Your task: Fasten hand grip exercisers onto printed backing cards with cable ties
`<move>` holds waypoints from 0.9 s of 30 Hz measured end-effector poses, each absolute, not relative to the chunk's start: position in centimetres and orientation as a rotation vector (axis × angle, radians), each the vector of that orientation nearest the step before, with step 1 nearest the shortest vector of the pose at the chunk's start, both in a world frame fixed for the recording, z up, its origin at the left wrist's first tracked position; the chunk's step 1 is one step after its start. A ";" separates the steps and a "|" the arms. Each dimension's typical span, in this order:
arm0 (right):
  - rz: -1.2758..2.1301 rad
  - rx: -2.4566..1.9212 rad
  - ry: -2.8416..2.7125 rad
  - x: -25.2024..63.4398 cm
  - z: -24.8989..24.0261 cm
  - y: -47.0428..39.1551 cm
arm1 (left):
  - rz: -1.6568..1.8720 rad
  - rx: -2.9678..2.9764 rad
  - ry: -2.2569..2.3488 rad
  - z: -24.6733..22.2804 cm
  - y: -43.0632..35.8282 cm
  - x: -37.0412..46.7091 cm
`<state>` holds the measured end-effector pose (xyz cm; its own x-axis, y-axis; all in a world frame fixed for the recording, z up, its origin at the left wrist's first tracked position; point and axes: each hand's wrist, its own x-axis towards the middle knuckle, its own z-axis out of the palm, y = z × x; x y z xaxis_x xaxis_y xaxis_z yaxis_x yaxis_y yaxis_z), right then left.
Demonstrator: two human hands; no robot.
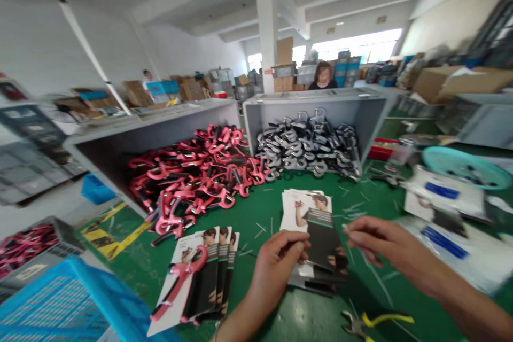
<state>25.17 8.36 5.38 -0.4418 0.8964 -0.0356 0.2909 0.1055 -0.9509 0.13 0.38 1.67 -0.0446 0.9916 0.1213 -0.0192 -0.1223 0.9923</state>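
Note:
My left hand [276,264] lies at the left edge of a stack of printed cards [320,230]. Its fingers are curled and the thumb presses toward them; what they pinch, if anything, is hidden. To the right of the stack hovers my right hand [377,238], fingers drawn together and slightly blurred. A small pale bit shows at its fingertips, too small to name. Left of my left hand, several overlapping cards carry pink-and-black hand grips [180,283]. Yellow-handled cutting pliers [364,323] lie near the front edge, below my right hand.
A tipped grey bin [96,141] spills pink hand grips [200,171]; another grey bin [372,123] holds grey-and-black ones [304,144]. A blue basket [72,299] stands front left. Plastic packs [449,192] and a turquoise tray [436,157] lie right. Clear strips litter the green table. A person [323,83] is beyond.

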 end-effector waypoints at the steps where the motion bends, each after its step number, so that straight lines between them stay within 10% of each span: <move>1: 1.526 -1.139 -1.757 24.3 4.8 7.2 | 1.293 1.198 1.096 1.8 0.6 0.7; 17: 2.006 -0.981 -1.499 20.6 1.2 4.4 | 1.292 1.032 1.129 0.5 1.7 1.8; 27: 1.209 -1.133 -2.047 21.8 0.9 2.5 | 1.294 1.403 1.343 1.7 2.6 0.5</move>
